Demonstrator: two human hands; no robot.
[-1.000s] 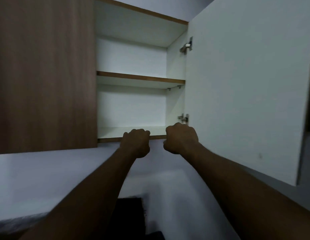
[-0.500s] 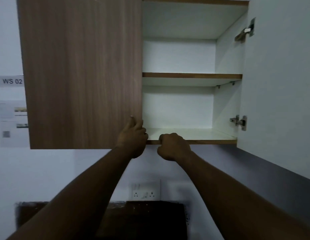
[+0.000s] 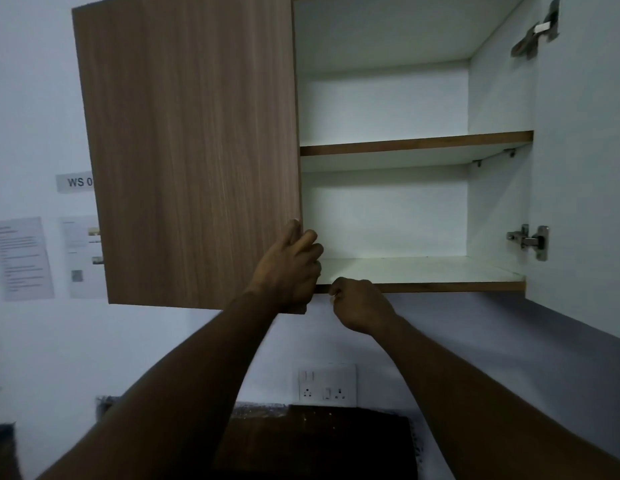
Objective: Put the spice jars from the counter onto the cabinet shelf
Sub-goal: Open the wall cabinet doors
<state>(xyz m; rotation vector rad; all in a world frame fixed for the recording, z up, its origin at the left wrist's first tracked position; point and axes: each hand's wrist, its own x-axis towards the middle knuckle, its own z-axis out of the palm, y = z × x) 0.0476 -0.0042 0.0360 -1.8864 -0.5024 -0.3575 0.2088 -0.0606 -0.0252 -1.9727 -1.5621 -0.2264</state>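
Left hand [image 3: 288, 271] is up at the brown wood-grain cabinet door [image 3: 191, 150], fingers curled round its free right edge near the bottom corner, thumb side against the front face. Right hand [image 3: 362, 304] sits just beside it and a touch lower, rolled into a fist with nothing showing in it, knuckles right under the front lip of the white bottom cabinet shelf [image 3: 423, 270]. That shelf stretches off to the right inside the open cabinet, with a wood-edged middle shelf [image 3: 416, 143] above it. On the far right the white-faced cabinet door [image 3: 585, 168] stands swung wide on two metal hinges [image 3: 528, 240]. Below, between the forearms, there's a white double wall socket [image 3: 327, 384] and under it the dark counter [image 3: 319, 441]. Off left on the pale wall: a grey label reading "WS 0" [image 3: 75, 182], partly behind the door, and printed paper sheets [image 3: 23, 258].
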